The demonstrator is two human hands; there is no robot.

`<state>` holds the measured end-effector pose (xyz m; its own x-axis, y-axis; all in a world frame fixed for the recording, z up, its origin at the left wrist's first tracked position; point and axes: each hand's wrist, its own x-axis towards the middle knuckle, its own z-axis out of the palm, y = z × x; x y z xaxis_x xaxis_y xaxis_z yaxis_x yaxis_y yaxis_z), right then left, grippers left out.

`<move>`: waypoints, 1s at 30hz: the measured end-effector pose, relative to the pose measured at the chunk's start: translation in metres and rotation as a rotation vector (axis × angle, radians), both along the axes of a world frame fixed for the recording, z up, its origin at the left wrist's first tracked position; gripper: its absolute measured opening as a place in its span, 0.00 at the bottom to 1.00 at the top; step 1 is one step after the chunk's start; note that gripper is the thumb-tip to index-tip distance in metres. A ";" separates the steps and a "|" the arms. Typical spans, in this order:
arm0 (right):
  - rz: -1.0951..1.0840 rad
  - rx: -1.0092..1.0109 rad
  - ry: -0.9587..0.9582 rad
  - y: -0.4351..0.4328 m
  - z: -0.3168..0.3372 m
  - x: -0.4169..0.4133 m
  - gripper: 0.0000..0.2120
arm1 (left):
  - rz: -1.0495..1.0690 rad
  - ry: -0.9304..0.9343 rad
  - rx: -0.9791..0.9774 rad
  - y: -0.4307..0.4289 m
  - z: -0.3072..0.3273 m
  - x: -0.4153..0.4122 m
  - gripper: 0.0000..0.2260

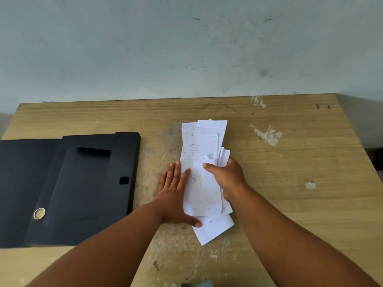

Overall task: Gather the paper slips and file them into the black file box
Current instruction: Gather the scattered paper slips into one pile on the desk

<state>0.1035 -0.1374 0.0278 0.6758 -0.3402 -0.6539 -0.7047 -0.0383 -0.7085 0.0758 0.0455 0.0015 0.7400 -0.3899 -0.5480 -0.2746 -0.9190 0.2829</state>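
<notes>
A loose pile of white paper slips [204,146] lies in the middle of the wooden table [290,162], some printed with lined forms. My left hand [175,195] lies flat against the pile's left edge, fingers spread, with its thumb pressing on a lower slip. My right hand [227,177] comes from the right and curls over the pile, thumb on top and fingers under the right edge. The black file box [87,183] lies open on the table to the left, nothing visible inside it, with a metal ring at its spine.
The table backs onto a pale scuffed wall [186,48]. Its top is worn, with chipped white patches at the right. A dark object [199,284] peeks in at the bottom edge. The table's right edge drops off near the frame's right side.
</notes>
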 end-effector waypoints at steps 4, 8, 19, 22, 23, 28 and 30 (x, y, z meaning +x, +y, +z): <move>0.042 -0.029 -0.018 0.004 -0.003 -0.007 0.21 | -0.001 -0.011 0.012 0.000 0.000 0.000 0.71; 0.166 -0.409 -0.077 0.020 -0.004 -0.013 0.28 | -0.002 -0.008 0.004 0.000 0.000 0.001 0.71; 0.188 -0.266 -0.160 0.027 0.007 -0.002 0.30 | 0.016 0.000 -0.008 0.001 -0.002 0.001 0.71; 0.093 -0.147 -0.155 0.022 0.009 0.000 0.30 | 0.015 0.005 -0.010 0.001 -0.002 0.001 0.71; 0.062 -0.112 -0.149 0.020 0.008 0.001 0.27 | 0.016 0.004 -0.016 0.002 -0.002 0.001 0.70; -0.057 0.098 -0.066 0.005 0.010 0.006 0.22 | 0.025 0.007 -0.032 0.002 -0.004 0.002 0.69; -0.094 0.127 -0.004 0.003 0.008 0.007 0.20 | 0.018 0.003 -0.027 0.001 -0.004 0.001 0.69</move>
<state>0.1104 -0.1345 0.0355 0.6476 -0.3173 -0.6928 -0.6980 0.1178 -0.7064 0.0768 0.0470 -0.0022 0.7456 -0.3915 -0.5392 -0.2575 -0.9156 0.3088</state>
